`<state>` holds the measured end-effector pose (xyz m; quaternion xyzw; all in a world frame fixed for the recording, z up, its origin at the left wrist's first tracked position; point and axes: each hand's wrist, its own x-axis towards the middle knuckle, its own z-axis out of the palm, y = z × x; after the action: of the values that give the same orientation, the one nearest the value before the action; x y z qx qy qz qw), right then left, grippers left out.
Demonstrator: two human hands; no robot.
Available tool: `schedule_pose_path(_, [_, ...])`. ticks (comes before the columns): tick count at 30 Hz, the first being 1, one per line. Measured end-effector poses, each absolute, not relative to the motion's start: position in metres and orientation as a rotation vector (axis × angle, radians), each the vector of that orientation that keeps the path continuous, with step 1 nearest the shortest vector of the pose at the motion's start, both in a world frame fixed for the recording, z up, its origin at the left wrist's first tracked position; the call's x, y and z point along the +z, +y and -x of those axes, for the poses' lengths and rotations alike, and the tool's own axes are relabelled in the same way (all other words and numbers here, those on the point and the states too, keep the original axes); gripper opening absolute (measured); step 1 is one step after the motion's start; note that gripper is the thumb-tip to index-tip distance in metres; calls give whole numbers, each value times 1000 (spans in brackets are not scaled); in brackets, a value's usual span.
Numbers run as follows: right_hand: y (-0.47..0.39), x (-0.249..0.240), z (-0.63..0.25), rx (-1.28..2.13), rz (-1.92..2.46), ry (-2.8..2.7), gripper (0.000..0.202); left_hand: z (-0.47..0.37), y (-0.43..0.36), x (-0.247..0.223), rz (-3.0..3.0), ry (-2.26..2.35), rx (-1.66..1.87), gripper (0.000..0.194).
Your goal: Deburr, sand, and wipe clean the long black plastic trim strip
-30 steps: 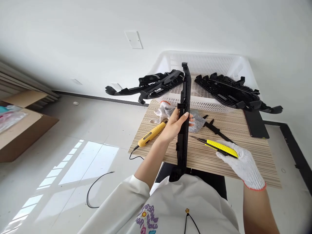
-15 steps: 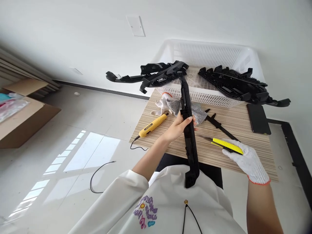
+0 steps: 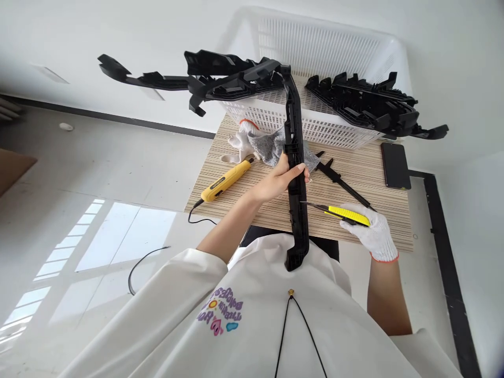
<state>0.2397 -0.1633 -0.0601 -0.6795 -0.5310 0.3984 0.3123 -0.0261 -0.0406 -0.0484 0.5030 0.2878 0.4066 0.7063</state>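
Note:
My bare left hand is wrapped round the upright arm of a large black plastic part, whose lower end hangs over my shirt. The part's wide upper section reaches left above the basket's front rim. In a white glove, my right hand grips a yellow utility knife. Its thin blade points left, and the tip is at the part's edge below my left hand; whether it touches cannot be made out. Behind the part lie a grey cloth and a white glove.
A white basket stands at the back with more black parts across its rim. On the striped table are a yellow corded tool, a calliper-like black tool and a phone. A cardboard box is at far left.
My right hand has brought the knife left, its tip now at the black part. The held part has turned slightly, its upper section reaching further left. The camera view has shifted.

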Motion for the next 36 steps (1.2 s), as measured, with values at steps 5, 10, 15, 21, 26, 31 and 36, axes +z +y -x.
schedule_pose_path(5, [-166,-59,-240,1028,1787,-1470,43,19,-43,-51,-1178,587,871,40])
schedule_pose_path(10, [-170,-60,-247,965,1825,-1416,42,17,-46,-53,-1212,636,867,39])
schedule_pose_path(15, [-172,-57,-260,1026,1830,-1514,41,27,-36,-45,-1282,670,802,46])
schedule_pose_path(21, [-167,-63,-250,937,1843,-1333,46,35,-20,-32,-1254,827,902,47])
schedule_pose_path(26, [-158,-63,-225,829,1885,-1207,52,36,-21,-31,-1308,990,1053,54])
schedule_pose_path(31, [-161,-62,-224,815,1857,-1278,48,75,-85,12,-1641,1007,954,71])
schedule_pose_path(36, [-162,-63,-225,905,1816,-1167,49,84,-167,34,-2101,500,144,39])
